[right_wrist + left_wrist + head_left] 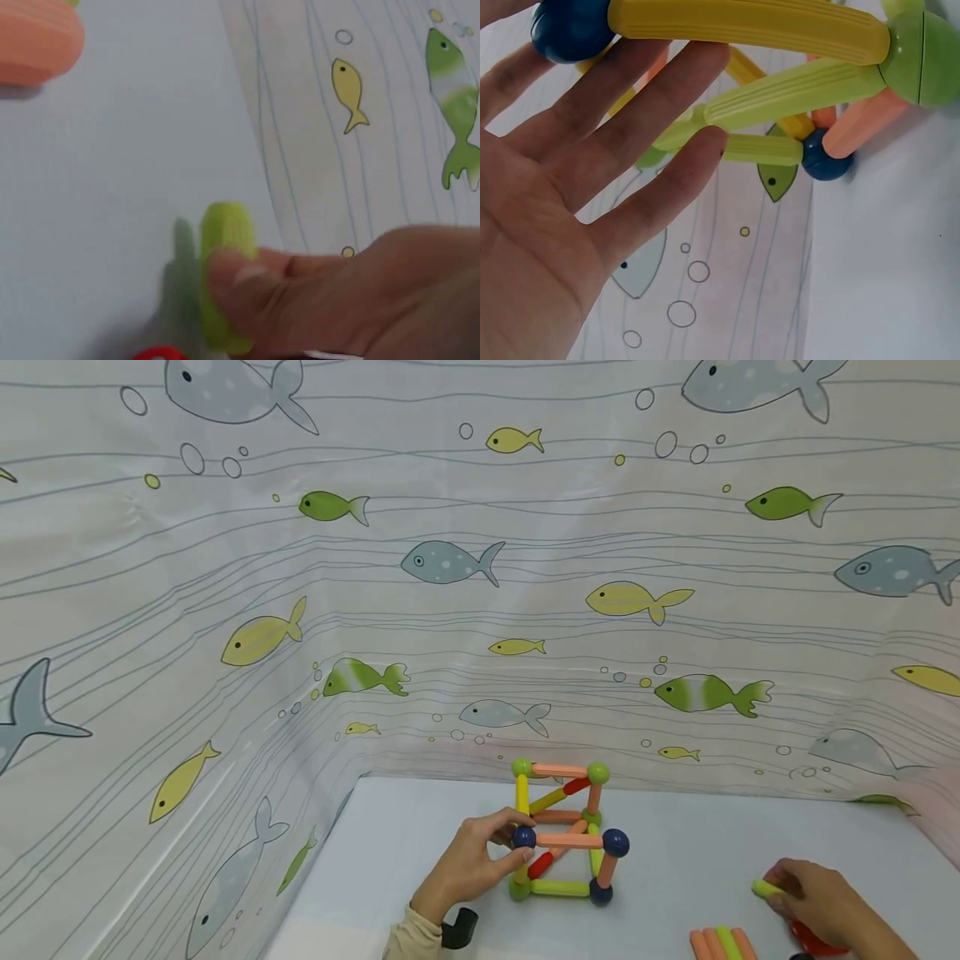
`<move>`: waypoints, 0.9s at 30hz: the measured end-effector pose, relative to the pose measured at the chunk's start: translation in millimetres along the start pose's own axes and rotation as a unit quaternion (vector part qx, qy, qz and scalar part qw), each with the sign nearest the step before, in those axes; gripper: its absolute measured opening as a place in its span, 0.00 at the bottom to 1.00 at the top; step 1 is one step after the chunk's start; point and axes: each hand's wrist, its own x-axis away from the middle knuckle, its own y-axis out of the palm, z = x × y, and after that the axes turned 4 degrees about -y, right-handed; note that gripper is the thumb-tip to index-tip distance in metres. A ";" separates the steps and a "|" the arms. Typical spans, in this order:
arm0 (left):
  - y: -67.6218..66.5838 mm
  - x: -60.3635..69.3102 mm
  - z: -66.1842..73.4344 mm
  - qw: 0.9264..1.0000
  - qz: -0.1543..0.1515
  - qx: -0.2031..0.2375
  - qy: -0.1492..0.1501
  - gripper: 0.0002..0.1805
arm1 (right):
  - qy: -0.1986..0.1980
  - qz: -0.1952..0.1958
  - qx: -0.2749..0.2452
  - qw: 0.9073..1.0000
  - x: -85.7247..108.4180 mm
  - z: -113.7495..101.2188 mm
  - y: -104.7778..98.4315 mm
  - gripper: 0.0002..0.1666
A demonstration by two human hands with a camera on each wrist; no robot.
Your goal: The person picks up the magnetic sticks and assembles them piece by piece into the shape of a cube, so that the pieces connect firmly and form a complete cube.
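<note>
A box-shaped frame of coloured sticks and balls stands upright on the white table. At its front upper left corner, a navy ball (524, 837) (571, 28) sits between the thumb and fingers of my left hand (472, 860) (592, 172). Diagonal sticks, red with yellow and red with orange, cross the frame's sides. My right hand (821, 897) (330, 296), well apart from the frame, pinches a short yellow-green stick (765, 889) (227, 225) between thumb and fingers. Part of this stick is covered by the thumb.
Several orange sticks and a yellow-green one (726, 943) lie side by side at the front. Red pieces (817, 941) lie partly hidden under my right hand. A black curved piece (460, 928) is beside my left wrist. A fish-patterned sheet (450, 635) rises behind the table.
</note>
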 end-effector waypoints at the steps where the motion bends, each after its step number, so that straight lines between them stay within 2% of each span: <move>1: -0.3 -0.1 -0.1 1.000 0.000 -0.001 0.000 0.14 | -0.009 0.011 -0.004 1.000 0.1 -4.2 -0.8 0.15; 4: -1.0 -0.3 0.2 1.000 -0.002 -0.003 0.001 0.14 | -0.048 0.053 -0.017 0.997 1.5 -22.8 -4.4 0.15; 6: -1.3 -0.5 0.7 1.000 -0.004 -0.002 0.000 0.14 | -0.078 0.093 -0.034 0.992 5.4 -39.7 -6.0 0.14; 9: -1.3 -0.9 1.5 1.000 -0.005 0.001 -0.001 0.14 | -0.136 0.160 -0.074 0.975 14.9 -69.5 -5.0 0.12; 11: -1.0 -1.1 1.5 1.000 -0.005 0.002 -0.002 0.14 | -0.166 0.177 -0.111 0.964 22.5 -92.3 -4.0 0.12; 12: -0.6 -1.1 1.2 1.000 -0.006 0.003 -0.002 0.14 | -0.184 0.172 -0.131 0.959 25.6 -103.1 -3.7 0.12; 13: -0.3 -1.0 0.9 1.000 -0.006 0.005 -0.003 0.14 | -0.198 0.149 -0.159 0.956 28.5 -114.5 -3.9 0.13; 14: 0.1 -1.0 0.5 1.000 -0.006 0.006 -0.003 0.14 | -0.212 0.116 -0.185 0.953 30.5 -125.2 -3.4 0.14; 16: 0.7 -0.6 -0.1 1.000 -0.008 0.008 -0.003 0.14 | -0.230 0.024 -0.248 0.941 32.9 -145.4 0.6 0.16; 18: 0.8 0.2 -0.3 1.000 -0.008 0.008 -0.003 0.14 | -0.240 -0.061 -0.305 0.920 32.8 -164.9 10.9 0.18; 20: 0.3 0.8 0.1 1.000 -0.008 0.007 -0.003 0.13 | -0.250 -0.106 -0.339 0.901 29.8 -183.8 28.3 0.19; 21: -0.1 1.1 0.4 1.000 -0.007 0.006 -0.003 0.13 | -0.254 -0.114 -0.350 0.894 28.0 -192.8 38.5 0.19; 23: -1.2 1.6 1.1 1.000 -0.006 0.005 -0.004 0.13 | -0.254 -0.110 -0.364 0.889 23.9 -209.1 59.3 0.20; 25: -2.1 1.5 1.4 1.000 -0.006 0.004 -0.003 0.13 | -0.248 -0.088 -0.369 0.891 19.0 -221.3 78.7 0.21; 27: -2.6 1.6 1.2 1.000 -0.006 0.004 -0.002 0.13 | -0.223 -0.059 -0.374 0.898 14.4 -231.7 94.0 0.22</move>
